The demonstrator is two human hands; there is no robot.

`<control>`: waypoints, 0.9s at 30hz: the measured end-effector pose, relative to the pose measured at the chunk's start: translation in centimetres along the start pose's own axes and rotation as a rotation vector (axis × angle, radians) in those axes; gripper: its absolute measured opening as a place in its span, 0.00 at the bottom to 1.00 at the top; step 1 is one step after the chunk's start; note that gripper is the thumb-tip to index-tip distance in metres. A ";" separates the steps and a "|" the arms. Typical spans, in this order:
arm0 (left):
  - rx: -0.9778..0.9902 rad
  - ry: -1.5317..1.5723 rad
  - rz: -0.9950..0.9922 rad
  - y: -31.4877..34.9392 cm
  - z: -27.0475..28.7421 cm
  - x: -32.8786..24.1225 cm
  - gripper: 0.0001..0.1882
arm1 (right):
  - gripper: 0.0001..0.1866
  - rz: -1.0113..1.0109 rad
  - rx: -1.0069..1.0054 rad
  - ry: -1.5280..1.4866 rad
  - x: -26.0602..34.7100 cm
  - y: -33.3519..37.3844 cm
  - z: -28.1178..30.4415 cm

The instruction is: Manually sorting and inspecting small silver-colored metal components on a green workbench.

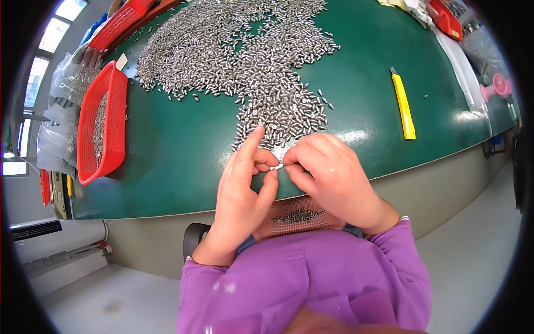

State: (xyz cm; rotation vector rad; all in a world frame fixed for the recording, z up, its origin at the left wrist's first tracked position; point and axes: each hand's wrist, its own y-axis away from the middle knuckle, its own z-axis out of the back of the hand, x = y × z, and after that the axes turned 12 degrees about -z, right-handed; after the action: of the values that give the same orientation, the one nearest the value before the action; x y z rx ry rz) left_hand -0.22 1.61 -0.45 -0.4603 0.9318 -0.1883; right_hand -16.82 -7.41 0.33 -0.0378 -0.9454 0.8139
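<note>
The left hand (238,181) and right hand (335,173) met above the table (167,178) near its near edge, fingertips pinched narrow on small silvery pieces (276,167) between them, the left forefinger raised clear. Just beyond the hands, a heap of metal pieces (283,106) spread toward the far side. Nearer than the hands sat a pink mesh basket (289,227); a yellow cutter (404,108) lay well apart, right.

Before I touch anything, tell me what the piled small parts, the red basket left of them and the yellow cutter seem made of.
Piled small parts: probably metal, smooth and silvery, judging by bright glints.
Red basket: likely moulded plastic, given its uniform colour and perforated walls.
Yellow cutter: apparently plastic, evenly coloured; grey tip possibly metal.
</note>
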 end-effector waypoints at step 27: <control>0.021 -0.004 -0.037 0.0 0.3 0.1 0.41 | 0.12 -0.040 0.033 0.034 0.1 0.3 0.3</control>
State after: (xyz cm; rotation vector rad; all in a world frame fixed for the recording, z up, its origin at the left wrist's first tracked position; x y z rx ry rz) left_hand 0.09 1.64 -0.29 -0.4580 0.9171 -0.2305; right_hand -17.24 -7.24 0.48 -0.0039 -0.8982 0.7893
